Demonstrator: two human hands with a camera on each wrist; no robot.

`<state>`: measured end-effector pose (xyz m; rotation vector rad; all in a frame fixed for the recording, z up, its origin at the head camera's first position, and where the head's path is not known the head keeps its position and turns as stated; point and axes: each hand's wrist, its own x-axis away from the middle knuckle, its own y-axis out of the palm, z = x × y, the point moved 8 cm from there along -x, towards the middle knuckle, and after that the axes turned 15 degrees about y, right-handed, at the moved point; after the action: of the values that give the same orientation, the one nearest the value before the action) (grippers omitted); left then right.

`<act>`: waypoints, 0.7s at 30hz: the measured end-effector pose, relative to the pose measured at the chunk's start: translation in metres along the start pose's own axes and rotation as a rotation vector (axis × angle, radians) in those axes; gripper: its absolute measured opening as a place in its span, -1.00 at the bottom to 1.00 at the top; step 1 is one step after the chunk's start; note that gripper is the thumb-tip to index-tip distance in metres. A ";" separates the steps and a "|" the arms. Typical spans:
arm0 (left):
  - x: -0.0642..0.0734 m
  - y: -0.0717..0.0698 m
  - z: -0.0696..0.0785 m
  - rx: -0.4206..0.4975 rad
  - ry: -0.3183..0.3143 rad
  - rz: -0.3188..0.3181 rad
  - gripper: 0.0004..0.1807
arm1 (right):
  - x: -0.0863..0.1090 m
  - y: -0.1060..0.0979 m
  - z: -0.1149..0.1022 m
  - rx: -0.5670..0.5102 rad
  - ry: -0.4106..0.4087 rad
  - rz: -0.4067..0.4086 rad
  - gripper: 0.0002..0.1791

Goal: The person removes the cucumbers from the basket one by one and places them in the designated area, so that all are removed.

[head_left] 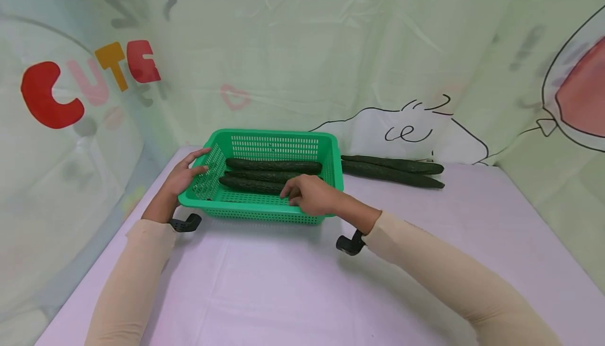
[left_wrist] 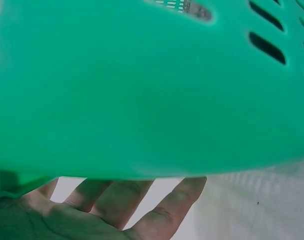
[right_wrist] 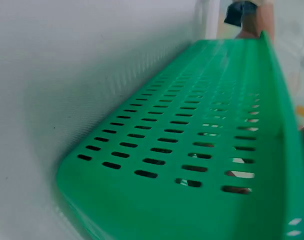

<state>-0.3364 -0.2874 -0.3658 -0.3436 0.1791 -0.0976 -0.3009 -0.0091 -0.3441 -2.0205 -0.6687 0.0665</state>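
Observation:
A green plastic basket [head_left: 255, 206] with slotted walls stands on the table. Three dark green cucumbers [head_left: 274, 166] lie lengthwise inside it. My left hand [head_left: 181, 178] holds the basket's left end, thumb over the rim; the left wrist view shows its fingers below the green wall. Reaching over the near rim, my right hand [head_left: 313, 195] has bent fingers right at the nearest cucumber [head_left: 250, 185] and covers its right end. I cannot tell whether they grip it. Only the basket's outer side [right_wrist: 177, 130] fills most of the right wrist view.
Two more cucumbers [head_left: 397, 173] lie on the table right of the basket, their left ends close by its wall. A pale lilac cloth [head_left: 264, 283] covers the table. Printed curtains [head_left: 283, 46] hang behind and at both sides.

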 end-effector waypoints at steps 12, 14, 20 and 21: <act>0.003 -0.004 0.004 -0.058 0.005 -0.006 -0.34 | -0.033 0.012 0.001 0.056 0.122 0.058 -0.65; 0.003 -0.004 0.003 -0.063 0.002 -0.007 -0.34 | -0.037 0.015 0.003 0.086 0.138 0.054 -0.67; 0.003 0.000 0.004 -0.048 0.003 -0.013 -0.34 | -0.048 0.027 0.013 0.187 0.157 -0.020 -0.73; 0.003 0.001 0.005 -0.043 0.004 -0.014 -0.34 | -0.048 0.028 0.014 0.193 0.153 -0.039 -0.74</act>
<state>-0.3319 -0.2848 -0.3621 -0.3876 0.1830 -0.1087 -0.3339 -0.0323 -0.3852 -1.8060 -0.5819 -0.0446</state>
